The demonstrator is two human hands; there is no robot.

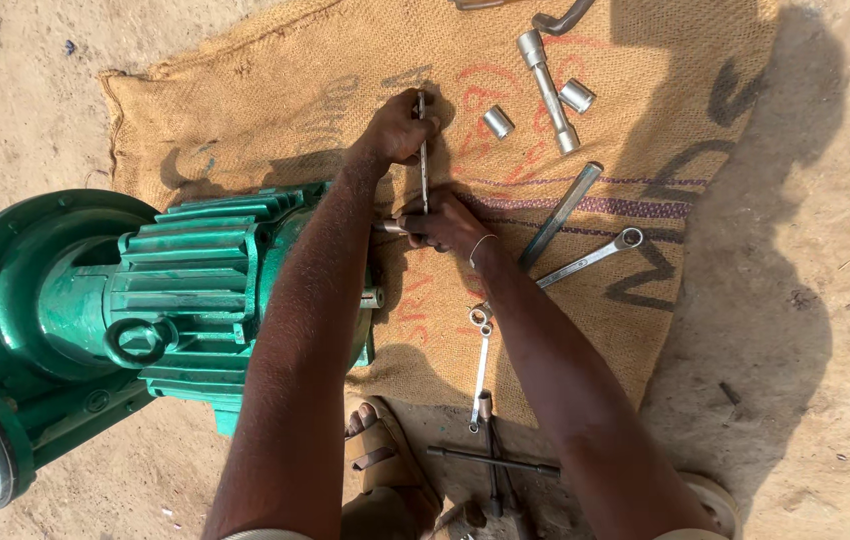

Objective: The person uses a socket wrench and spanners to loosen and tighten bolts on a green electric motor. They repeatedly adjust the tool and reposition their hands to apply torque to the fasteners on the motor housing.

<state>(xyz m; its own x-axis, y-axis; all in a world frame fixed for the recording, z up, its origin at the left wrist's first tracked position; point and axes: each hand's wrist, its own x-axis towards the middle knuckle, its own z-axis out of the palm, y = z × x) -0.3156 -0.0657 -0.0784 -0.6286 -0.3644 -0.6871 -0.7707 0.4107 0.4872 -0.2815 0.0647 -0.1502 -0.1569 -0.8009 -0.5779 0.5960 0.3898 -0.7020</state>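
Observation:
A green finned motor with a pump housing (175, 290) lies on its side at the left, partly on a burlap sack (345, 90). My left hand (397, 128) grips the upper end of a slim metal wrench (423, 165) that stands across the motor's end. My right hand (442, 222) is closed around the wrench's lower end, where it meets a short shaft or bolt (387, 227) sticking out of the motor. The wrench's working tip is hidden by my fingers.
On the sack lie a tubular socket spanner (547, 90), two loose sockets (497, 121) (577, 96), a flat bar (560, 213) and two combination wrenches (595, 256) (480, 370). A cross wrench (493, 462) and my sandalled foot (380, 455) are at the near edge. Sandy ground surrounds everything.

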